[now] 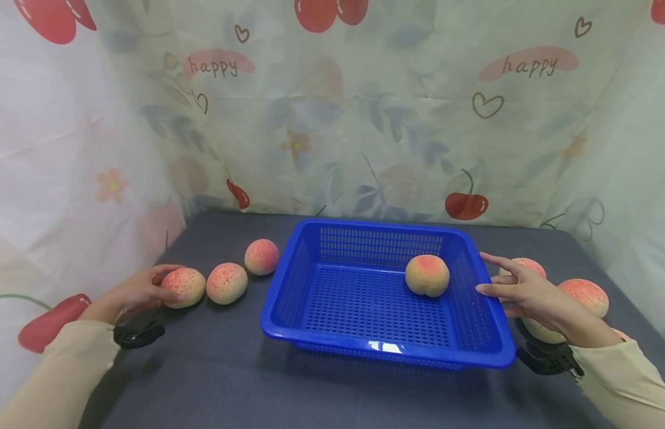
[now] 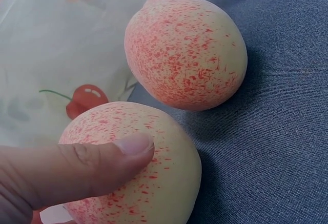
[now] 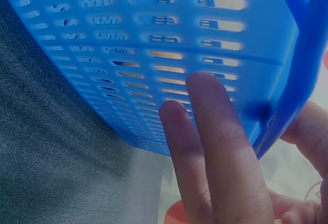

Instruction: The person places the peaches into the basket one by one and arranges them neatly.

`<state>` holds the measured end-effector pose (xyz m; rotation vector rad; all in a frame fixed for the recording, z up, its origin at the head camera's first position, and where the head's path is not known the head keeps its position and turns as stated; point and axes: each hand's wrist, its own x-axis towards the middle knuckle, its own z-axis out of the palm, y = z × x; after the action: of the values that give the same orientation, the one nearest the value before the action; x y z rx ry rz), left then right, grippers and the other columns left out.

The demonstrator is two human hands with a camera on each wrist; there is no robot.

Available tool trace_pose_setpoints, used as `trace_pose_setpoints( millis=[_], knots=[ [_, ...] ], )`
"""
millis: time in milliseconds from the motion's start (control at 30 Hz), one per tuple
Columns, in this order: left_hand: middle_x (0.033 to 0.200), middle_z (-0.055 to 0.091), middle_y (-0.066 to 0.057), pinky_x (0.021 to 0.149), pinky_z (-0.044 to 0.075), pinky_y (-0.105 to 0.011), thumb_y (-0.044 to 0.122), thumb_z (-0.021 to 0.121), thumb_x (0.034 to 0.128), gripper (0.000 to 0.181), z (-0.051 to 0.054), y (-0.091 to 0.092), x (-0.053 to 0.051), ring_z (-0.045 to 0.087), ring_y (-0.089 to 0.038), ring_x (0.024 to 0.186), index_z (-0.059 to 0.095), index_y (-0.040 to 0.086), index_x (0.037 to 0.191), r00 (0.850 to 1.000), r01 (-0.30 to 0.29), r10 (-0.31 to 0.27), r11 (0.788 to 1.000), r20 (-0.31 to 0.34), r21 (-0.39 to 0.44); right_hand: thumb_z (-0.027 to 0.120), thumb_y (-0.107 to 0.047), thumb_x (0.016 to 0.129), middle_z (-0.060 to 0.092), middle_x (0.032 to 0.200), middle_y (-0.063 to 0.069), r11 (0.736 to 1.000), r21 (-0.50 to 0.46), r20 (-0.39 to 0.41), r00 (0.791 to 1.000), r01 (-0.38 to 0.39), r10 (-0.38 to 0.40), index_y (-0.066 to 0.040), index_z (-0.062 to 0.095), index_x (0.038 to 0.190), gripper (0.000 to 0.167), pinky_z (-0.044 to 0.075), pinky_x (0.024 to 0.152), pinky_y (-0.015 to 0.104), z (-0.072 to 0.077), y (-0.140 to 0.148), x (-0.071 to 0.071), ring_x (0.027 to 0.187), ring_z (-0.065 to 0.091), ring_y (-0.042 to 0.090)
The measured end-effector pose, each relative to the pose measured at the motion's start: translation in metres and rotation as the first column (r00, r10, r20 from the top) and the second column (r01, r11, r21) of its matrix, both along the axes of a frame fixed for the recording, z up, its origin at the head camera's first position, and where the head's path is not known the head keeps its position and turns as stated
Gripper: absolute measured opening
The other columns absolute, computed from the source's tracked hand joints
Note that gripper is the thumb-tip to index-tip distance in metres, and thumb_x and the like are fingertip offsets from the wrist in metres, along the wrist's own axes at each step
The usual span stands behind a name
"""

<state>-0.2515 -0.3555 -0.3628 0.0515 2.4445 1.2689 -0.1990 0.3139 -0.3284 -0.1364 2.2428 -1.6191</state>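
My left hand (image 1: 142,292) holds a pink-speckled peach (image 1: 189,285) at the left of the table. In the left wrist view the thumb (image 2: 110,162) lies across that peach (image 2: 174,183). Just right of it sits a second speckled peach (image 1: 227,283), with a pinker peach (image 1: 262,257) farther back. At the blue plastic basket (image 1: 386,350), my right hand (image 1: 531,292) grips the right rim. Two fingers (image 3: 220,126) show against the slotted outer wall (image 3: 261,19) in the right wrist view. One peach (image 1: 427,276) rests inside the basket, toward its right end.
Behind the right hand lie several more peaches, among them a red-topped one (image 1: 586,294) and one at the back (image 1: 528,266), partly hidden. A dark grey cloth (image 1: 214,375) covers the table. Printed curtains (image 1: 343,155) close in the back and both sides.
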Motion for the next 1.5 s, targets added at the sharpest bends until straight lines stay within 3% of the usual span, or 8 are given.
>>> trace_pose_setpoints(
  millis=[200, 600, 700, 867, 1133, 1267, 1433, 1500],
  knots=[
    [0.146, 0.025, -0.038, 0.105, 0.035, -0.063, 0.026, 0.068, 0.0909, 0.084, 0.002, 0.000, 0.002, 0.035, -0.048, 0.132, 0.016, -0.009, 0.147, 1.000, -0.006, 0.006, 0.999, 0.010, -0.039, 0.062, -0.021, 0.095, 0.051, 0.134, 0.030, 1.000, 0.002, -0.003, 1.000, 0.002, -0.002, -0.008, -0.006, 0.155, 0.092, 0.056, 0.080, 0.053, -0.001, 0.000, -0.001, 0.100, 0.069, 0.033],
    [0.147, 0.023, -0.039, 0.104, 0.038, -0.061, 0.034, 0.066, 0.0917, 0.088, 0.005, -0.002, 0.004, 0.036, -0.047, 0.132, 0.015, -0.011, 0.147, 0.999, -0.032, 0.033, 0.995, 0.005, -0.091, 0.062, -0.021, 0.096, 0.047, 0.137, 0.033, 1.000, 0.008, -0.011, 1.000, -0.007, 0.007, -0.008, -0.006, 0.155, 0.091, 0.055, 0.081, 0.053, -0.002, 0.002, 0.000, 0.103, 0.068, 0.034],
    [0.145, 0.028, -0.038, 0.102, 0.043, -0.056, 0.032, 0.065, 0.0924, 0.086, 0.004, -0.006, 0.004, 0.048, -0.038, 0.122, 0.016, -0.013, 0.146, 0.999, -0.041, 0.040, 0.997, -0.021, -0.065, 0.062, -0.023, 0.096, 0.042, 0.141, 0.035, 1.000, 0.019, -0.020, 1.000, -0.003, 0.004, -0.008, -0.007, 0.155, 0.091, 0.055, 0.082, 0.052, -0.003, 0.001, 0.000, 0.104, 0.067, 0.034],
    [0.138, 0.038, -0.035, 0.088, 0.052, -0.034, 0.029, 0.063, 0.0940, 0.080, 0.007, -0.009, 0.004, 0.057, -0.012, 0.100, 0.018, -0.012, 0.146, 0.997, -0.042, 0.041, 0.999, -0.061, -0.014, 0.062, -0.023, 0.096, 0.040, 0.141, 0.036, 1.000, 0.027, -0.019, 1.000, 0.000, 0.000, -0.008, -0.007, 0.155, 0.092, 0.055, 0.082, 0.052, -0.003, 0.001, -0.001, 0.104, 0.067, 0.033],
    [0.141, 0.033, -0.033, 0.080, 0.054, -0.023, 0.029, 0.060, 0.0960, 0.083, 0.022, -0.004, 0.003, 0.059, -0.001, 0.090, 0.009, -0.008, 0.150, 0.992, -0.094, 0.102, 0.989, -0.070, 0.114, 0.062, -0.025, 0.095, 0.041, 0.141, 0.036, 0.999, 0.045, -0.021, 1.000, 0.008, -0.007, -0.008, -0.007, 0.155, 0.093, 0.056, 0.082, 0.052, -0.004, 0.000, -0.001, 0.104, 0.067, 0.033],
    [0.135, 0.040, -0.020, 0.081, 0.055, -0.024, 0.023, 0.060, 0.0959, 0.082, 0.032, 0.002, 0.002, 0.060, 0.000, 0.091, 0.008, -0.007, 0.151, 0.990, -0.092, 0.110, 0.977, -0.084, 0.192, 0.062, -0.024, 0.096, 0.043, 0.140, 0.036, 0.999, 0.041, -0.019, 1.000, 0.006, -0.005, -0.008, -0.007, 0.155, 0.092, 0.056, 0.082, 0.052, -0.004, 0.000, -0.001, 0.104, 0.067, 0.033],
    [0.146, 0.029, -0.024, 0.082, 0.055, -0.023, 0.024, 0.061, 0.0953, 0.084, 0.048, 0.012, 0.003, 0.059, 0.004, 0.094, 0.007, -0.003, 0.153, 0.989, -0.069, 0.094, 0.975, -0.113, 0.212, 0.062, -0.025, 0.096, 0.042, 0.141, 0.036, 0.999, 0.044, -0.023, 1.000, 0.008, -0.007, -0.008, -0.007, 0.155, 0.092, 0.056, 0.082, 0.052, -0.004, 0.000, -0.001, 0.104, 0.067, 0.033],
    [0.145, 0.033, -0.019, 0.083, 0.054, -0.023, 0.024, 0.062, 0.0949, 0.082, 0.054, 0.018, 0.003, 0.059, 0.004, 0.095, 0.009, -0.001, 0.153, 0.988, -0.064, 0.093, 0.973, -0.122, 0.221, 0.062, -0.025, 0.096, 0.041, 0.141, 0.036, 0.999, 0.044, -0.024, 1.000, 0.008, -0.006, -0.009, -0.007, 0.155, 0.092, 0.056, 0.082, 0.052, -0.004, 0.000, -0.001, 0.104, 0.067, 0.034]
  ],
)
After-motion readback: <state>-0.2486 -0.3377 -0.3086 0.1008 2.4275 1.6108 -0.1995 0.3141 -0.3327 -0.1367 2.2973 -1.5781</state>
